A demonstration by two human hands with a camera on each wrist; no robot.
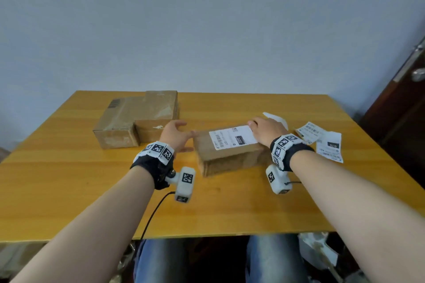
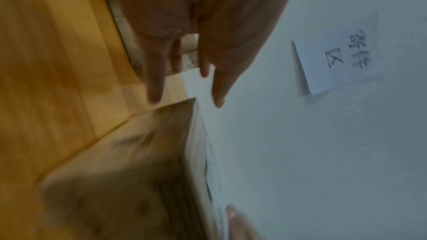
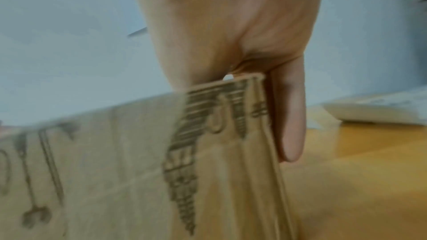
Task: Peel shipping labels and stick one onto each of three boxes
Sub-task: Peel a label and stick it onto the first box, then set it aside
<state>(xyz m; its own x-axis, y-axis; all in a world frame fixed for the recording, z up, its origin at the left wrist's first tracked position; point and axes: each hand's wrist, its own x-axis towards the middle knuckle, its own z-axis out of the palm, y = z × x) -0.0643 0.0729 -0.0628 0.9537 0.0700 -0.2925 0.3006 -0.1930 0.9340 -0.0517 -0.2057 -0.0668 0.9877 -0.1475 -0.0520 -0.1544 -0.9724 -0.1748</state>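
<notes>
A brown cardboard box (image 1: 230, 158) lies mid-table with a white shipping label (image 1: 232, 138) stuck flat on its top. My right hand (image 1: 264, 131) holds the box's right end, fingers over the top far corner; in the right wrist view the thumb (image 3: 291, 125) runs down the end of the box (image 3: 115, 171). My left hand (image 1: 174, 134) is at the left end, its straight, spread fingers (image 2: 157, 79) just reaching the corner of the box (image 2: 129, 171). Two unlabelled boxes, a larger one (image 1: 117, 122) and a smaller one (image 1: 158, 110), sit together at the back left.
Two loose shipping labels (image 1: 310, 132) (image 1: 330, 147) lie on the wooden table (image 1: 92, 190) to the right of the box, and a white backing sheet (image 1: 276, 118) lies behind my right hand. A dark door (image 1: 402, 110) stands at the far right. A paper note (image 2: 337, 56) hangs on the wall.
</notes>
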